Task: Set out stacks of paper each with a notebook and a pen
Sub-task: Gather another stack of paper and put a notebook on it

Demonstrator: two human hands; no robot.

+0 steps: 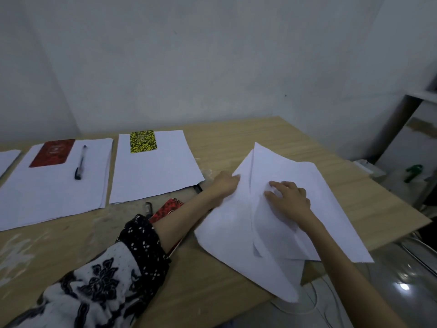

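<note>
- The bench (272, 136), pale wood-grain, runs from 9 o'clock across to 3 o'clock, set against a grey wall.
- A loose, fanned stack of white paper (295, 185) lies at about 4 o'clock on the bench, its near corner hanging over the bench edge; several sheets are splayed at different angles.
- A paper stack (56, 192) at 9 o'clock lies flat and carries a red notebook (52, 152) at its far left corner and a black pen (80, 162) just beside the notebook, to its right.
- A second paper stack (156, 171) sits at about 11 o'clock, just beside the first, with a yellow-and-black notebook (143, 141) on its far edge.
- The edge of another white stack (7, 157) shows at the far left border.
- The left hand (224, 182) reaches across from a black-and-white patterned sleeve (113, 268); its grip pinches the left edge of the fanned paper.
- The right hand (290, 197) rests on top of the fanned paper, fingers spread and lightly bent, pressing the sheets down, its grip apart.
- Another red notebook (172, 207) lies on the bench under the left forearm, partly hidden.
- A dark pen (148, 207) lies on the bench just beside that notebook, at about 7 o'clock from the second stack; another dark end (198, 187) pokes out from that stack's near right corner.
</note>
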